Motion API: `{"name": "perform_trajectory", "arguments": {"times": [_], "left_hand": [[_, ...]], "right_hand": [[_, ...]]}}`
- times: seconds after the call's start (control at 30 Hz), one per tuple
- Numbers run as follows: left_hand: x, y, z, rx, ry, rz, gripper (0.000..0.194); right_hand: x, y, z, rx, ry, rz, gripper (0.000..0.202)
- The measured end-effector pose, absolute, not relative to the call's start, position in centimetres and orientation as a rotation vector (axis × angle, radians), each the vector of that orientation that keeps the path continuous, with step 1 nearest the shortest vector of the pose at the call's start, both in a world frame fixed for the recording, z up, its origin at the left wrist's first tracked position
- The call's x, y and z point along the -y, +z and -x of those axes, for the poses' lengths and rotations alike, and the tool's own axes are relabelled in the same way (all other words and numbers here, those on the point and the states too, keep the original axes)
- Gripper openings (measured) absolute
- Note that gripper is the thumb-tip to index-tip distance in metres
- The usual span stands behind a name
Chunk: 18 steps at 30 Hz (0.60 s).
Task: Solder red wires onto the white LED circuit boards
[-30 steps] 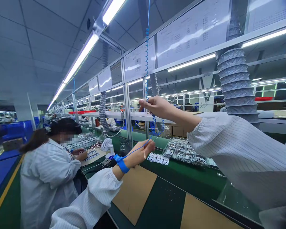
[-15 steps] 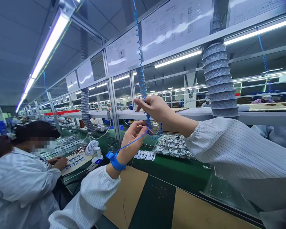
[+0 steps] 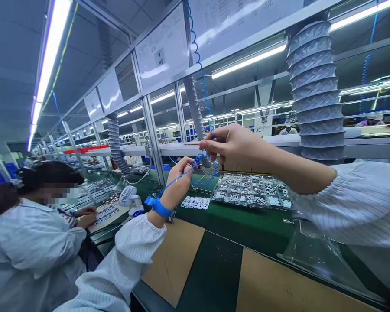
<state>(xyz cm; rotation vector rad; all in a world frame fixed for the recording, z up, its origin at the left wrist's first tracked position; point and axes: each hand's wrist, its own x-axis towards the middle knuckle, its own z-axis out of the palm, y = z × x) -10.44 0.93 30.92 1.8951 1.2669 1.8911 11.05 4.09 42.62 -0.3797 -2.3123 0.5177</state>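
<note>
The left hand [image 3: 179, 185] and right hand [image 3: 235, 145], each with its grip clamped on the thin, coiled blue cord [image 3: 199, 156], hovered above the dark-green surface [image 3: 214, 264].

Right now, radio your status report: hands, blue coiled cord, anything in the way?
Left hand and right hand raised at blue coiled cord, exact grip unclear. Cord runs to blue wrist strap. Looped coils below, possible snag.

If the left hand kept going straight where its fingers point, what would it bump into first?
Probably the blue curly cord, right by the left hand's fingertips. The right hand might come next, but depth is unclear.
</note>
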Motion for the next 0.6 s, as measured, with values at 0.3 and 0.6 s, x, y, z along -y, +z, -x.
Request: {"name": "perform_trajectory", "arguments": {"times": [0.3,0.6], "left_hand": [[-0.5,30.3,10.0,-1.297,1.867,-1.976,0.03],[-0.4,29.3,9.8,-1.334,1.652,-2.236,0.042]], "right_hand": [[-5.0,41.5,-11.0,2.349,0.382,0.478,0.048],[-5.8,41.1,-10.6,2.34,0.473,0.321,0.041]]}}
